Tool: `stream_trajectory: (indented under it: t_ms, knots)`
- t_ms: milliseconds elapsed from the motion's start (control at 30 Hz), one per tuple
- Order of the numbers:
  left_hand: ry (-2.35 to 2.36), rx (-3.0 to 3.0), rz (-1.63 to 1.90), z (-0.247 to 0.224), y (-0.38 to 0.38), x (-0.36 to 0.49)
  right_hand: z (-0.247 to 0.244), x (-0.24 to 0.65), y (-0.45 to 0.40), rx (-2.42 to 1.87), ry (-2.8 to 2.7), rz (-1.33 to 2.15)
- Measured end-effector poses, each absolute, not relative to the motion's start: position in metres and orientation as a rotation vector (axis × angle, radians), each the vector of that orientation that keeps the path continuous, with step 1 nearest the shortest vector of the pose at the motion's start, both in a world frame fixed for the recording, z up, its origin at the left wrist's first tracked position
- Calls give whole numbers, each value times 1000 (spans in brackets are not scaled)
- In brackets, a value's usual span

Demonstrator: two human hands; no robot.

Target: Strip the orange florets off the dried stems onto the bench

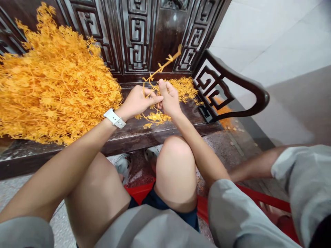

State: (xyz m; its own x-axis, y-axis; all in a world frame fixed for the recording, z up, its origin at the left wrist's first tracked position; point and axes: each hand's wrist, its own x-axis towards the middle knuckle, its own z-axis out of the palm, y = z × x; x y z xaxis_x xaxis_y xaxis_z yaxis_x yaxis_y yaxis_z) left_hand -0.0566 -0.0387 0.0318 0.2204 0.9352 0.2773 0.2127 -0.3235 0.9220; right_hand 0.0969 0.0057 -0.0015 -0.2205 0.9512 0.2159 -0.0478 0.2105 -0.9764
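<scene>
Yellow-orange plastic plant stems (165, 64) run up from between my hands, one long piece pointing to the upper right. My left hand (138, 101), with a white watch band (114, 118) at the wrist, has its thumb and fingers pinched on a thin stem. Close against it, my right hand (169, 98) is closed with the thumb up, gripping the same sprig; the exact grip is partly hidden by the fingers. Beneath both hands, a few loose yellow sprigs (156, 117) lie on the dark wooden bench (129, 132).
A big heap of yellow-orange plastic sprigs (59, 89) fills the bench's left side. Smaller pieces (183, 89) are piled behind my right hand. A carved armrest (232, 89) bounds the right end, with orange bits (223, 112) on the floor beyond. Another person's arm (254, 163) is at right.
</scene>
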Motion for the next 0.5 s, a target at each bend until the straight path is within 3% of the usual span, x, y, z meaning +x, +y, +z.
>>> stream_trajectory:
  t_ms: [500]
  knots:
    - [1158,1420,1410,22,-22,-74,8,101,0,-832,-1449,1275]
